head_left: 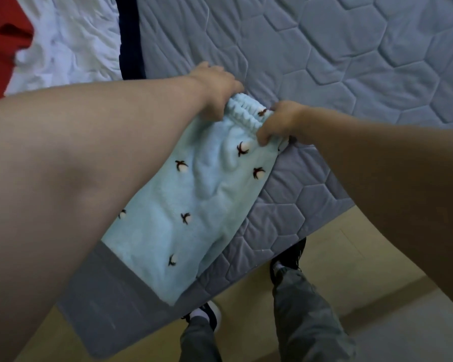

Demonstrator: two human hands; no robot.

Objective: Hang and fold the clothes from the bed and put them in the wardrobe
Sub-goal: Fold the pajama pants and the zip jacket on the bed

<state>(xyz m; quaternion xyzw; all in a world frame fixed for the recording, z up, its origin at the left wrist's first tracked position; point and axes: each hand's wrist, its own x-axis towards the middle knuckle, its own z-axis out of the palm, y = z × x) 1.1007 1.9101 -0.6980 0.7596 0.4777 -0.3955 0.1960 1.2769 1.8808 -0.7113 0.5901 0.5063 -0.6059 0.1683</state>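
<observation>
**A:** Pale blue fleece garment (194,205), middle of the frame, lying across the corner of the grey quilted mattress (351,61), and you have it by the waistband (246,111).

**B:** By both ends, too. Your left hand (215,92) is curled round the upper-left end of the elastic. Your right hand (280,124) pinches the lower-right end, so the band is drawn straight between them. I'd say that squares the top edge ready for a fold.

**A:** The long axis runs from the waistband at centre down to the lower left. The hem (152,270) points toward you and seems to droop over the mattress edge.

**B:** Trousers halved lengthwise, or a skirt? Your forearm covers one side, so I can't tell.

**A:** Further out there's a rumpled white cloth (71,43) at upper left and something red (3,35) in the corner beyond it. Probably more laundry waiting. Your shoes (209,313) are at the bottom edge.
</observation>
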